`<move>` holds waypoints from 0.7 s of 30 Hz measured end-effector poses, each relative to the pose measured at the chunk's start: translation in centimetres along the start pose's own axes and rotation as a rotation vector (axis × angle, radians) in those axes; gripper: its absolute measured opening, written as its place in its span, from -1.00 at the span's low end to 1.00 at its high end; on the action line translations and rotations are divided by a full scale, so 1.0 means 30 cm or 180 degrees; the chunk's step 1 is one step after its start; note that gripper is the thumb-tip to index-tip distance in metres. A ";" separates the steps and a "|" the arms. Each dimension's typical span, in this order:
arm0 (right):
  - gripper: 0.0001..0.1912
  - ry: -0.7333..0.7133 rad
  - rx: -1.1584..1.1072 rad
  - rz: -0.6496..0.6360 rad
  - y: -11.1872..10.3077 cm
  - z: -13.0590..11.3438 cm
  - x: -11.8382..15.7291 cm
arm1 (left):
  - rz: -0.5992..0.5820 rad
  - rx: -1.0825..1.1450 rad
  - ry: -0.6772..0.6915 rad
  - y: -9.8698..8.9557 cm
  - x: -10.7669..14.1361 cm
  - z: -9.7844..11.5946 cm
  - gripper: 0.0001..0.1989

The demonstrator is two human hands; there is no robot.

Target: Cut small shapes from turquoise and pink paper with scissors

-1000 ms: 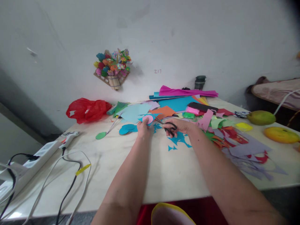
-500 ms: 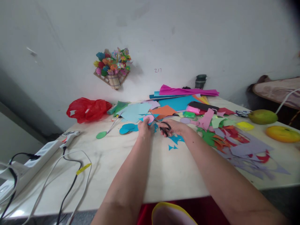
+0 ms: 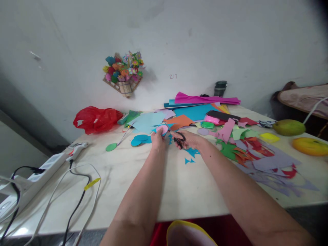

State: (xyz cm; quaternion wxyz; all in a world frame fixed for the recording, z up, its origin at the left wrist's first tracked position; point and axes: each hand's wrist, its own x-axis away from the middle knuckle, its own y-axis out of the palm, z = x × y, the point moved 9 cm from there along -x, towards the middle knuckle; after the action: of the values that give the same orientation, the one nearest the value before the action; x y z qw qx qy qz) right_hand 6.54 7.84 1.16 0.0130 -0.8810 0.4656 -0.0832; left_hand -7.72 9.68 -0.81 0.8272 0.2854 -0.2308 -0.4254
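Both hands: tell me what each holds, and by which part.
The left hand pinches the pink disc, blue paper under it, at the disc's near edge; the right hand holds the scissors by their black handles.

The left forearm (image 3: 140, 186) and right forearm (image 3: 230, 176) are stretched bare from the frame's bottom edge toward its centre. There the left hand (image 3: 158, 139) is held in a pinch; near it, farther right, the right hand (image 3: 186, 139) is curled and turned inward.
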 end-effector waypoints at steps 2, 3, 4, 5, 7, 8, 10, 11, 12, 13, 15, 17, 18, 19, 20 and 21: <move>-0.46 -0.0017 -0.0021 0.0019 0.009 -0.003 -0.002 | -0.0022 -0.0036 -0.0013 -0.001 -0.002 -0.002 -0.75; -0.46 -0.0011 -0.0050 0.0037 0.015 -0.003 -0.004 | -0.0043 -0.0066 -0.0017 -0.001 -0.002 -0.003 -0.75; -0.46 0.0002 -0.0083 0.0066 0.021 -0.002 -0.006 | -0.0062 -0.0102 -0.0021 -0.002 -0.003 -0.004 -0.74; -0.46 0.0014 -0.0113 0.0106 0.027 -0.001 -0.007 | -0.0068 -0.0134 -0.0010 -0.004 -0.004 -0.004 -0.74; -0.46 0.0032 -0.0146 0.0200 0.042 -0.002 -0.009 | -0.0058 -0.0213 0.0037 -0.012 -0.006 -0.003 -0.73; -0.46 0.0043 -0.0143 0.0250 0.050 -0.003 -0.009 | -0.0063 -0.0257 0.0070 -0.016 -0.007 -0.002 -0.73; -0.47 0.0085 -0.0130 0.0319 0.070 -0.004 -0.007 | -0.0074 -0.0323 0.0140 -0.020 -0.008 0.003 -0.72; -0.47 0.0106 -0.0131 0.0362 0.078 -0.004 -0.006 | -0.0075 -0.0334 0.0179 -0.021 -0.008 0.007 -0.72; -0.47 0.0118 -0.0143 0.0395 0.085 -0.005 -0.005 | -0.0072 -0.0327 0.0208 -0.022 -0.007 0.011 -0.71; -0.48 0.0116 -0.0169 0.0428 0.091 -0.006 -0.005 | -0.0058 -0.0311 0.0225 -0.024 -0.006 0.014 -0.70; -0.48 0.0088 -0.0242 0.0480 0.099 -0.009 -0.005 | -0.0031 -0.0300 0.0221 -0.025 -0.001 0.019 -0.69; -0.49 0.0058 -0.0340 0.0494 0.105 -0.008 -0.007 | -0.0016 -0.0341 0.0169 -0.026 0.003 0.019 -0.69; -0.49 0.0045 -0.0392 0.0492 0.107 -0.007 -0.008 | -0.0011 -0.0377 0.0130 -0.026 0.005 0.017 -0.69; -0.50 0.0030 -0.0444 0.0487 0.110 -0.007 -0.010 | -0.0003 -0.0412 0.0091 -0.027 0.006 0.014 -0.69; -0.50 0.0014 -0.0494 0.0491 0.113 -0.007 -0.011 | 0.0002 -0.0443 0.0050 -0.029 0.006 0.011 -0.69; -0.50 0.0003 -0.0535 0.0506 0.114 -0.007 -0.011 | 0.0004 -0.0464 0.0016 -0.030 0.006 0.007 -0.70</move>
State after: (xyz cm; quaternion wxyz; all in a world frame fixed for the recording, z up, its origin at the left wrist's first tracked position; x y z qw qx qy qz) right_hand 3.51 6.18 0.98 -0.0546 -0.8392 0.5393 -0.0430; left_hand -8.27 9.03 -1.23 0.8467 0.2253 -0.1972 -0.4398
